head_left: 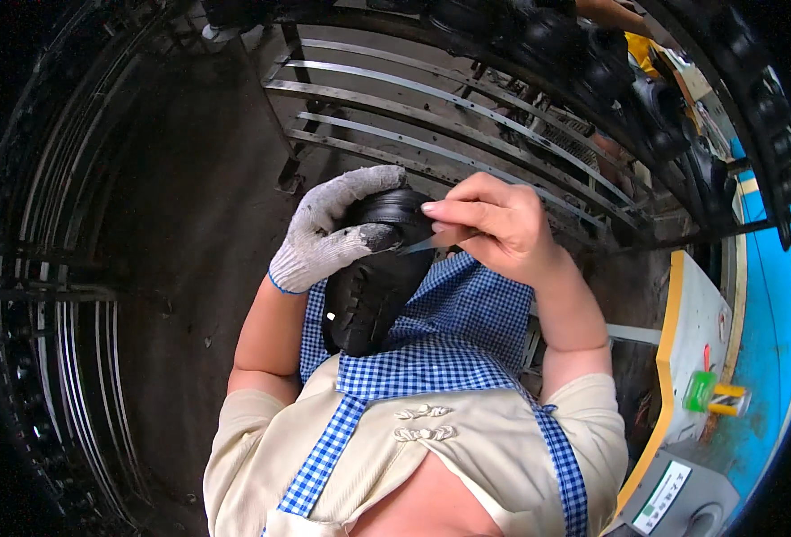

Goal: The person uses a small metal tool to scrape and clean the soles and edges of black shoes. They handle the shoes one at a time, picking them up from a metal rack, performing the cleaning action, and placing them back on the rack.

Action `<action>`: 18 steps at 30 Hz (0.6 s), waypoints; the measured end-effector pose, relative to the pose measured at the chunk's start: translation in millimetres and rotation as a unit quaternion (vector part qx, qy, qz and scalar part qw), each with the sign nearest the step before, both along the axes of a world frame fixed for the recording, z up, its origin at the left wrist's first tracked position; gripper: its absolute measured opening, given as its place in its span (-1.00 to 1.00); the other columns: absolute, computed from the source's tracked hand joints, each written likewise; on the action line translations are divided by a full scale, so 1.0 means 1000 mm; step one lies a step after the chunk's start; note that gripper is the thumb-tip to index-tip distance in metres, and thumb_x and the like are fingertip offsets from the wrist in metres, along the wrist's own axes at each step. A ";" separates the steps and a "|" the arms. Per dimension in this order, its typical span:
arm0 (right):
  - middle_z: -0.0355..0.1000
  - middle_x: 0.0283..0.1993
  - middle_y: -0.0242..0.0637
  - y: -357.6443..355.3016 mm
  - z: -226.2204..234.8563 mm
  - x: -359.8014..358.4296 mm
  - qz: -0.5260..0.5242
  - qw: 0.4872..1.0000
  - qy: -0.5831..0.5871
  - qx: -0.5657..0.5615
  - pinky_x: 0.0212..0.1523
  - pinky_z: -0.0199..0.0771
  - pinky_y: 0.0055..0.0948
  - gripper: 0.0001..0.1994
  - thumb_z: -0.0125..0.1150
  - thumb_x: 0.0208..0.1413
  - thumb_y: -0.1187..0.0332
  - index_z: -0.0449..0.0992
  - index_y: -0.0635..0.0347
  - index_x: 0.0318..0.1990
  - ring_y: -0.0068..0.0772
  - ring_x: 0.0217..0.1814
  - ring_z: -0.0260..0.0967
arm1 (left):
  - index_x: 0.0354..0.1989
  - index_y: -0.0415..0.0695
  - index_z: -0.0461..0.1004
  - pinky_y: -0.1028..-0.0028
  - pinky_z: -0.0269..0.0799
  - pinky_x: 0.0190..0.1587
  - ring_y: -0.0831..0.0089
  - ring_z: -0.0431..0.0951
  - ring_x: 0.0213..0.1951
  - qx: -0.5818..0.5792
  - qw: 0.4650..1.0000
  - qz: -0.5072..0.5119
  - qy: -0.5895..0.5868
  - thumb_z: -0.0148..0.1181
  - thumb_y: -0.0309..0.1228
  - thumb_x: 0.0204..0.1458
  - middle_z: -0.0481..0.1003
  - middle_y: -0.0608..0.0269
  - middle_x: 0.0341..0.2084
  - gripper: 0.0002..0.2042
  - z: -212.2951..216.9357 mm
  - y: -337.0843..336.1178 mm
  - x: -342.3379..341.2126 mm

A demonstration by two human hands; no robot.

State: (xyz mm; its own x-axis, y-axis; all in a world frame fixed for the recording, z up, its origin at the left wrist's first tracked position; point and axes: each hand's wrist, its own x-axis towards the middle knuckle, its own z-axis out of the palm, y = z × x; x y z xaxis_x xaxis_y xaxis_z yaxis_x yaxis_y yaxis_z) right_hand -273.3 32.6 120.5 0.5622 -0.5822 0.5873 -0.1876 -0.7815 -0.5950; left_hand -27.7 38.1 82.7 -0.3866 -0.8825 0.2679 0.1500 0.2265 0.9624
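Observation:
My left hand [328, 231], in a grey knitted work glove, wraps around a black shoe [373, 286] and holds it upright against my blue checked apron. The gloved thumb presses on the shoe's side. My bare right hand [494, 224] pinches a thin metal tool [422, 242], whose tip touches the shoe near the left thumb. Both hands are raised in front of my chest.
A metal rack of curved steel bars [431, 134] runs ahead of me, with several black shoes [610, 67] lined up along its far right side. At the right stand a grey machine with a yellow edge [673, 358] and a blue floor strip [767, 322]. Dark floor lies to the left.

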 end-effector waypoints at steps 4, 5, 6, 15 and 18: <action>0.49 -0.32 -0.31 -0.001 0.023 -0.006 0.018 0.986 0.136 -0.096 -0.51 0.53 -0.51 -0.67 0.33 -0.28 0.62 0.60 0.22 -0.23 -0.42 -0.43 0.53 | 0.07 -0.30 0.45 0.36 0.40 0.09 0.32 0.52 -0.01 -0.024 0.999 -0.030 -0.037 0.41 -0.24 -0.14 0.52 0.04 -0.06 -0.41 -0.002 -0.002 -0.007; 0.47 -0.35 -0.31 0.000 0.028 -0.008 0.026 0.979 0.168 -0.113 -0.54 0.52 -0.52 -0.67 0.31 -0.32 0.64 0.59 0.24 -0.25 -0.43 -0.45 0.52 | 0.06 -0.31 0.45 0.36 0.41 0.08 0.31 0.54 -0.03 -0.047 0.997 -0.046 -0.049 0.40 -0.25 -0.14 0.53 0.03 -0.08 -0.42 -0.005 -0.005 -0.008; 0.46 -0.37 -0.33 0.002 0.033 -0.009 0.029 0.969 0.212 -0.121 -0.55 0.51 -0.51 -0.70 0.30 -0.30 0.61 0.58 0.23 -0.28 -0.42 -0.45 0.51 | 0.05 -0.32 0.45 0.37 0.42 0.07 0.30 0.55 -0.04 -0.068 0.994 -0.062 -0.062 0.40 -0.25 -0.14 0.53 0.02 -0.09 -0.42 -0.007 -0.006 -0.010; 0.36 -0.46 -0.32 0.028 0.047 -0.002 0.051 0.874 0.449 -0.179 -0.50 0.53 -0.47 -0.94 0.15 -0.12 0.42 0.43 0.19 -0.50 -0.41 -0.47 0.49 | 0.03 -0.31 0.45 0.37 0.44 0.04 0.26 0.57 -0.08 -0.088 0.979 -0.147 -0.114 0.41 -0.26 -0.17 0.55 0.03 -0.13 -0.42 -0.015 0.000 -0.032; 0.34 -0.48 -0.30 0.026 0.034 -0.003 0.029 0.899 0.410 -0.152 -0.51 0.51 -0.44 -0.92 0.18 -0.16 0.42 0.41 0.19 -0.51 -0.36 -0.49 0.47 | 0.07 -0.33 0.43 0.36 0.38 0.11 0.39 0.50 -0.01 0.030 0.982 -0.160 -0.091 0.47 -0.22 -0.21 0.53 0.12 -0.05 -0.35 -0.011 0.002 -0.031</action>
State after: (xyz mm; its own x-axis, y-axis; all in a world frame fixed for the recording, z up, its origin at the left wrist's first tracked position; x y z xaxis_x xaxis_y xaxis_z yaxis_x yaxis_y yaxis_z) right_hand -276.3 58.3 154.6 0.9029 -0.4207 0.0881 -0.4195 -0.9072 -0.0327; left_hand -58.8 40.4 71.7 -0.6838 -0.7197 0.1204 0.0286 0.1384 0.9900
